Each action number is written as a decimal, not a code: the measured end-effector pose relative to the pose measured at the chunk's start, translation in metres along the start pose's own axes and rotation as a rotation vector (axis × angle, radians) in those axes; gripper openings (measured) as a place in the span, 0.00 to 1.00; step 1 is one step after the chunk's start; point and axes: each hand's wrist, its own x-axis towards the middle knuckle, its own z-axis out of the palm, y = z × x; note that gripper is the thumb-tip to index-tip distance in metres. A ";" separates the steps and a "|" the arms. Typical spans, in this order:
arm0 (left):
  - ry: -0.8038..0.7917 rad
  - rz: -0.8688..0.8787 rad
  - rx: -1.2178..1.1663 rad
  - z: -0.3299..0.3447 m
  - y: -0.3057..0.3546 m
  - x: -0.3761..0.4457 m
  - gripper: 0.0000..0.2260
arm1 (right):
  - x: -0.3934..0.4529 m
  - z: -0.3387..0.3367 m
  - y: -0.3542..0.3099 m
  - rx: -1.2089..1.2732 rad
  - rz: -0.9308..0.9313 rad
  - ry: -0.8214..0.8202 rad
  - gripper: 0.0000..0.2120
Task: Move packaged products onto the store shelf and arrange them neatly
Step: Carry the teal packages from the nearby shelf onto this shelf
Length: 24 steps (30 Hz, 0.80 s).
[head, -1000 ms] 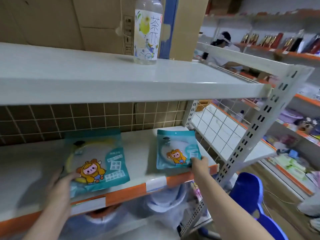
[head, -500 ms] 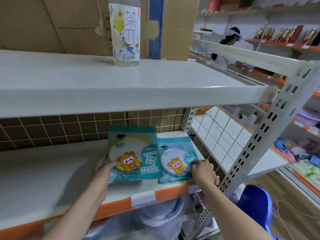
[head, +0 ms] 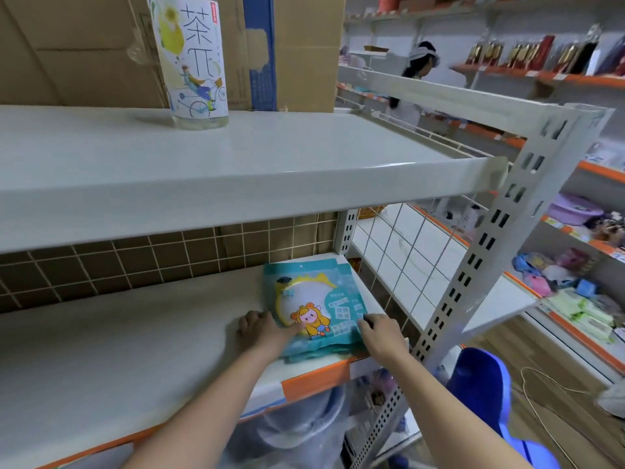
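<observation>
Bottle (head: 194,59) on upper shelf (head: 236,157) — label reads 茶π in large dark characters, printed over drawing of cyclist on bike. Small red vertical tag at label's top right, text too small to read.

Teal package (head: 314,306) on lower shelf (head: 118,333) — several white text boxes right of cartoon character (blurred, illegible). Small dark logo at top left of package, unreadable.

Blue strip on cardboard box (head: 304,52) behind bottle: fine print, illegible.

Teal packet (head: 314,306) with yellow cartoon figure; orange-edged white shelf (head: 135,350).
</observation>
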 end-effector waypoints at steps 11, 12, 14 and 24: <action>0.017 0.086 0.041 -0.033 -0.029 -0.009 0.24 | -0.015 -0.004 -0.015 -0.002 0.017 0.143 0.18; 0.034 0.088 0.008 -0.041 -0.038 -0.010 0.19 | -0.017 -0.004 -0.022 0.017 -0.012 0.170 0.18; 0.093 0.122 -0.015 -0.062 -0.057 -0.021 0.13 | -0.023 -0.003 -0.041 0.090 -0.066 0.171 0.15; 0.430 0.092 -0.006 -0.173 -0.209 -0.089 0.08 | -0.088 0.050 -0.183 0.169 -0.329 -0.114 0.07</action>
